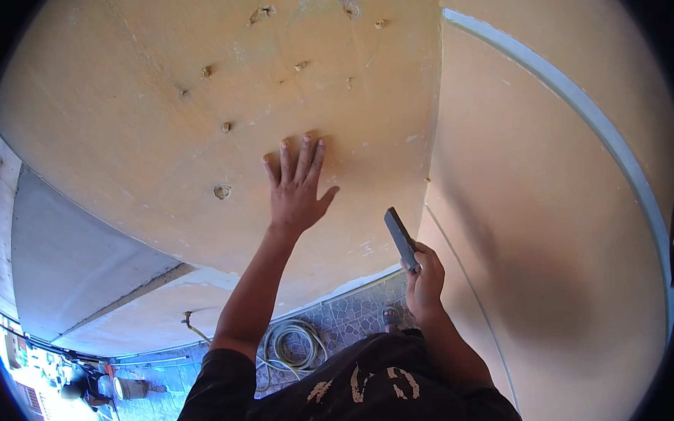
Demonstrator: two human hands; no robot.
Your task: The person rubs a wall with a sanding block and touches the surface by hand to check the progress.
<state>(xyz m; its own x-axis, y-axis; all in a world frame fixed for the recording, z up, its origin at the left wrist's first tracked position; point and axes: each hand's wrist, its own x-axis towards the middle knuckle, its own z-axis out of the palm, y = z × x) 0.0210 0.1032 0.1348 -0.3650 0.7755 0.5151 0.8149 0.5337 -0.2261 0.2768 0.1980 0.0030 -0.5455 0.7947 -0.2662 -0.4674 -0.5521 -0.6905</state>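
Observation:
My left hand [300, 186] lies against the orange-tan wall [158, 140] with its fingers spread and nothing in it. Several small plugs and chipped holes mark the plaster above and to the left of it. On the right, my right hand [425, 280] is closed around the lower end of a dark grey flat block [401, 239], which is tilted, its upper end pointing up and left near the wall corner. Whether the block touches the wall cannot be made out.
A coiled hose [293, 345] lies on the patterned stone floor [347, 314] below. A tap [187, 318] sticks out at the wall's lower left. A bucket [129, 388] stands at the far lower left, beside a partly visible person [88, 386]. A side wall [551, 199] rises on the right.

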